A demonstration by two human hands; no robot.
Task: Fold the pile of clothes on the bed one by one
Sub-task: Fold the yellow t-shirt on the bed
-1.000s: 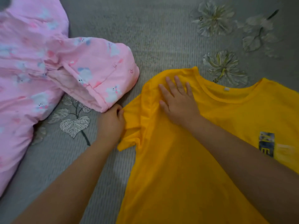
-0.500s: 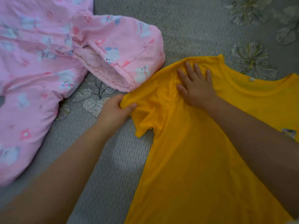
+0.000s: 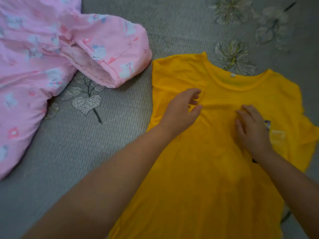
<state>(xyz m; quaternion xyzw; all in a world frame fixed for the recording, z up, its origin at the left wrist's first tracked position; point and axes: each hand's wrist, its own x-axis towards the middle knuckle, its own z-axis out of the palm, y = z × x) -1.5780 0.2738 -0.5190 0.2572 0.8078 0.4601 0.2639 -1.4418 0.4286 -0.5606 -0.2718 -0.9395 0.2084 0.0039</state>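
Dim, soft, even light; slight blur; wide-angle edge distortion

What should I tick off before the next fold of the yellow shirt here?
1. Left sleeve folded in over the shirt: ok, its left edge runs straight.
2. Right sleeve folded in: not ok, it lies spread out to the side.
3. Left hand free to move: cannot tell, its fingers curl at the cloth and a grip is unclear.
4. Right hand holding the shirt down: ok, it lies flat on the chest.
5. Pink garment clear of the shirt: ok, a strip of bed shows between them.
6. Hem flat: cannot tell, out of view.
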